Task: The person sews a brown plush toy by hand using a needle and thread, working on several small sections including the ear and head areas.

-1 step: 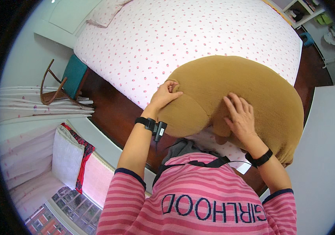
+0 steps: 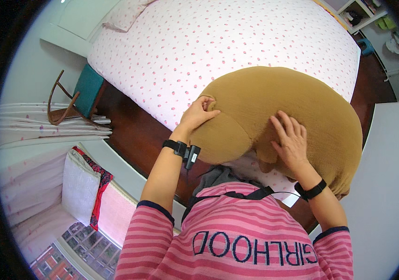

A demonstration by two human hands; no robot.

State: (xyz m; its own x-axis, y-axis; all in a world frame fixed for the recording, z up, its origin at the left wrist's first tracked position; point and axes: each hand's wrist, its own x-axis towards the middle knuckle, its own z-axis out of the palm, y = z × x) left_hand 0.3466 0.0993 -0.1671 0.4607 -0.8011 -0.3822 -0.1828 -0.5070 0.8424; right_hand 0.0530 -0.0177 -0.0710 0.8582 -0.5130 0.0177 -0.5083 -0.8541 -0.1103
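Left grip [image 2: 198, 115] was clamped on a little fold [image 2: 212, 106] at the upper-left edge of the big brown plush [image 2: 297, 91], fingertips partly hidden tbh. Right grip [image 2: 293, 145] was just laid on top, fingers spread, nothing pinched. The plush was sprawled over the near side of the bed [image 2: 171, 51], rounded left end seemingly poked out past the edge, above the dark floor [image 2: 129, 126]. With so little fabric caught, the hold could've been lost, or a seam strained, by a hard tug. Probably could've been dragged floorward by its own floppy weight, too.
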